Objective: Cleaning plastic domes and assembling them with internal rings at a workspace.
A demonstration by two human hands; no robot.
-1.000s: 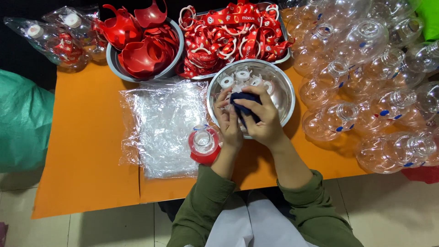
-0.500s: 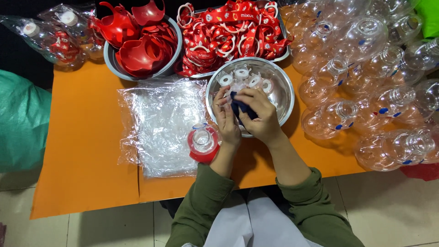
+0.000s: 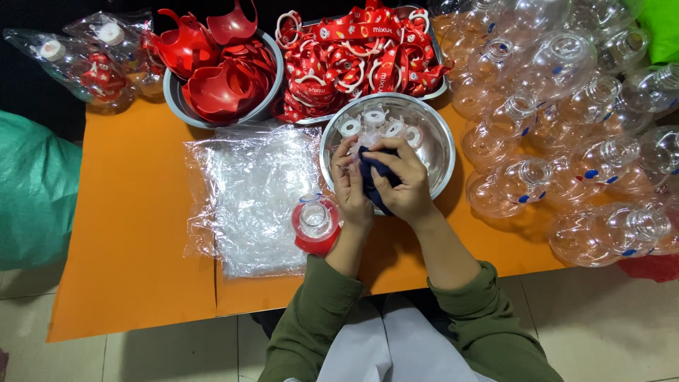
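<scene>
Not much changed vs a sec ago: both my hands stay over the steel bowl (image 3: 431, 166). Right hand (image 3: 403, 184) closed on dark blue cloth (image 3: 373, 185); left hand (image 3: 350, 187) pinches its edge.

An orange tabletop (image 3: 127, 240) fills most of the view, made of sheets that meet at a seam near its front edge. Below it lies a floor (image 3: 601, 325) of pale grey tiles. A green sack (image 3: 32, 191) stands at the left edge. Beyond the far edge everything is dark. The light is even.
</scene>
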